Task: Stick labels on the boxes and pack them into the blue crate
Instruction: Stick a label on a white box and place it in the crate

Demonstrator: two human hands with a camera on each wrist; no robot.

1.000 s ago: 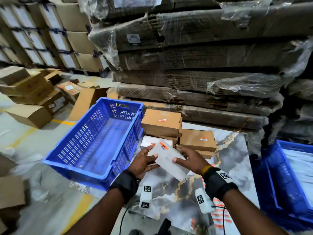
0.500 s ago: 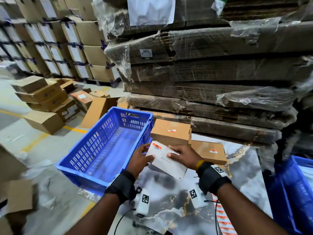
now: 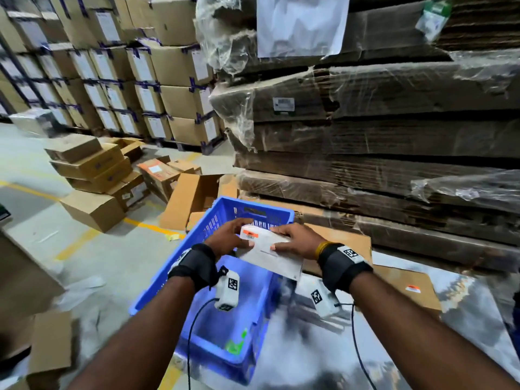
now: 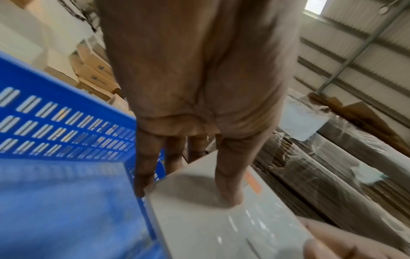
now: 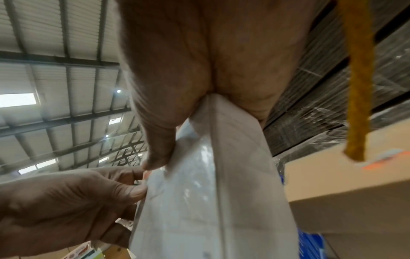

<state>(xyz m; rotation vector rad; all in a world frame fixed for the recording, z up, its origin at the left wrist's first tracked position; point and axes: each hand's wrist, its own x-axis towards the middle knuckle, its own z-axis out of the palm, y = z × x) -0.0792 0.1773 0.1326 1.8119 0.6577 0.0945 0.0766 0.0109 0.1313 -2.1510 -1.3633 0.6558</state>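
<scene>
Both hands hold a flat white box [image 3: 270, 256] over the right rim of the blue crate [image 3: 180, 260]. An orange label [image 3: 251, 234] is stuck on the box's far corner. My left hand [image 3: 229, 237] grips the box's left edge, thumb on top, fingers underneath, as the left wrist view shows on the white box [image 4: 221, 219]. My right hand [image 3: 295, 239] grips the right edge; the right wrist view shows its thumb on the white box [image 5: 199, 201]. The crate's inside is bare blue. Brown boxes [image 3: 405, 285] with orange labels lie on the marble table [image 3: 461, 319] at the right.
A tall stack of flattened, plastic-wrapped cardboard [image 3: 380, 142] rises behind the table. Loose cartons [image 3: 92, 190] lie on the concrete floor at the left, and stacked labelled cartons [image 3: 126, 74] line the back wall. Yellow floor lines run beside the crate.
Both hands have carried the white box leftward from above the table to over the crate. The head view has tilted up and moved closer to the crate.
</scene>
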